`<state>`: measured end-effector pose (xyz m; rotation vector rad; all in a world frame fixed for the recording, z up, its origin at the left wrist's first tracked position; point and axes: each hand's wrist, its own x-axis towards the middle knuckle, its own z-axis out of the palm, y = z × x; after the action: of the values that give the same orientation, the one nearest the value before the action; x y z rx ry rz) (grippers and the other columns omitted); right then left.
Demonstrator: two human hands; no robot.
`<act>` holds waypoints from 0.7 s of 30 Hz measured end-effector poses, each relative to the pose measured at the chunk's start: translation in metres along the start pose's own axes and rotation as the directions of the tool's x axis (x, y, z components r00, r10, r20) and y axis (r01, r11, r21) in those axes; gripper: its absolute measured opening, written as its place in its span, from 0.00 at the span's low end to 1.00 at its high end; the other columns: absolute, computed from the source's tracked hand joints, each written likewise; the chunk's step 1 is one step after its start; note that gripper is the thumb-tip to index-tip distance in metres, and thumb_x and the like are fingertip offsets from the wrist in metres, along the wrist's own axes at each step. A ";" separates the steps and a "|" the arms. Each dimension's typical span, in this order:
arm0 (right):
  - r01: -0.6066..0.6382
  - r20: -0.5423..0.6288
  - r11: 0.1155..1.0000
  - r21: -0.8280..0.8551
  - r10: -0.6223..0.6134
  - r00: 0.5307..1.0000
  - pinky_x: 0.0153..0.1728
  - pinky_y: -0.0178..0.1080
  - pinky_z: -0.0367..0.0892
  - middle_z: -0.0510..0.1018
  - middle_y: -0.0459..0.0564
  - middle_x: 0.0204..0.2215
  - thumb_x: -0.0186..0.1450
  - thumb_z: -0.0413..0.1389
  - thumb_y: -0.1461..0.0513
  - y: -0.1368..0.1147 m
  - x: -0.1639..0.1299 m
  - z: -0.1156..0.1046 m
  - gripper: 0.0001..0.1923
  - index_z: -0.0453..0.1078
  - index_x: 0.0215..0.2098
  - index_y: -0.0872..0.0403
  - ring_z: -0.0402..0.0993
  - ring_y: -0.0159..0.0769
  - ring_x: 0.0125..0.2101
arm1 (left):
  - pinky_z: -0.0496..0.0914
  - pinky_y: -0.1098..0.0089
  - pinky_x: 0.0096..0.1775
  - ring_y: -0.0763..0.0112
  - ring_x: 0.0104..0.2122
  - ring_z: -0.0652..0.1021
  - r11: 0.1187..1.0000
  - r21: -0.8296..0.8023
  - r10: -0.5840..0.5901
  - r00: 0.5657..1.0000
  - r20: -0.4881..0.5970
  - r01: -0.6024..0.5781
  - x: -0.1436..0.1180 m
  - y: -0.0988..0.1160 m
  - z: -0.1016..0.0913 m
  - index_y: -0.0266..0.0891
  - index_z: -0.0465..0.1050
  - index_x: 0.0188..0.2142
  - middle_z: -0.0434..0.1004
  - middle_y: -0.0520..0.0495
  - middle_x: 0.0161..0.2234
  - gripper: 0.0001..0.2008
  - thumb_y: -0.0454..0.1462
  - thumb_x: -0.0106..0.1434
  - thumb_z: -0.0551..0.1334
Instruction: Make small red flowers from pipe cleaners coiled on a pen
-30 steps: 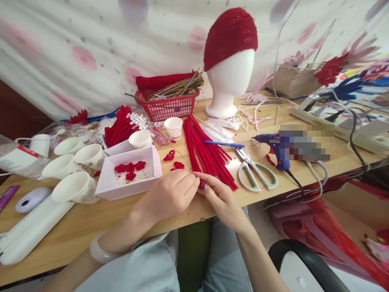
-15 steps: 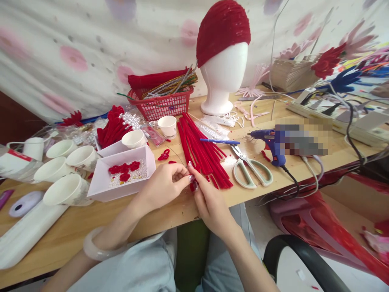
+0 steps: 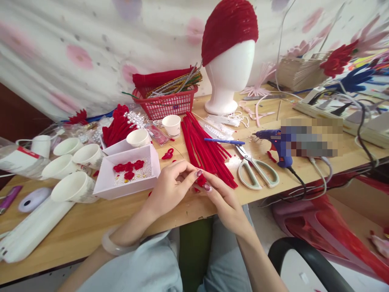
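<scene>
Between my fingertips is a small red fuzzy piece [image 3: 200, 180], apparently a bent pipe cleaner, partly covered by the fingers. My left hand [image 3: 176, 184] pinches it from the left, thumb on top. From the right, my right hand [image 3: 223, 198] grips the same piece between thumb and fingers. Just beyond lies a bundle of red pipe cleaners [image 3: 202, 148]. A looped red piece [image 3: 167, 153] rests on the table left of the bundle. Beside my left hand, a white box [image 3: 121, 188] contains pearl beads and several red looped pieces.
Scissors [image 3: 257, 172], a blue pen [image 3: 225, 141] and a blue glue gun [image 3: 278, 148] lie to the right. White paper cups [image 3: 73, 187] stand left. Behind are a red basket [image 3: 167, 106] and a foam head [image 3: 229, 77] with a red covering. A power strip [image 3: 337, 121] trails cables.
My fingers have shifted around the red piece, showing more of it. My right thumb and fingers are farther apart. The view has swung slightly left, so the scene sits farther right.
</scene>
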<state>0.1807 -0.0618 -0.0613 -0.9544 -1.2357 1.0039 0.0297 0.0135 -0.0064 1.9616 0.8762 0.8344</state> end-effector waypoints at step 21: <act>-0.099 -0.082 0.992 0.073 0.105 0.991 0.55 0.49 0.72 0.79 0.51 0.54 0.70 0.58 0.55 0.004 0.002 0.002 0.18 0.74 0.56 0.47 0.76 0.46 0.54 | 0.70 0.73 0.31 0.73 0.29 0.75 0.785 0.450 0.471 0.882 0.011 -0.425 -0.008 -0.011 0.006 0.37 0.68 0.33 0.72 0.50 0.31 0.07 0.35 0.70 0.58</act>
<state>0.1784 -0.0584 -0.0648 -1.0045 -1.0835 1.0685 0.0268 0.0094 -0.0207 2.6162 0.6996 1.0866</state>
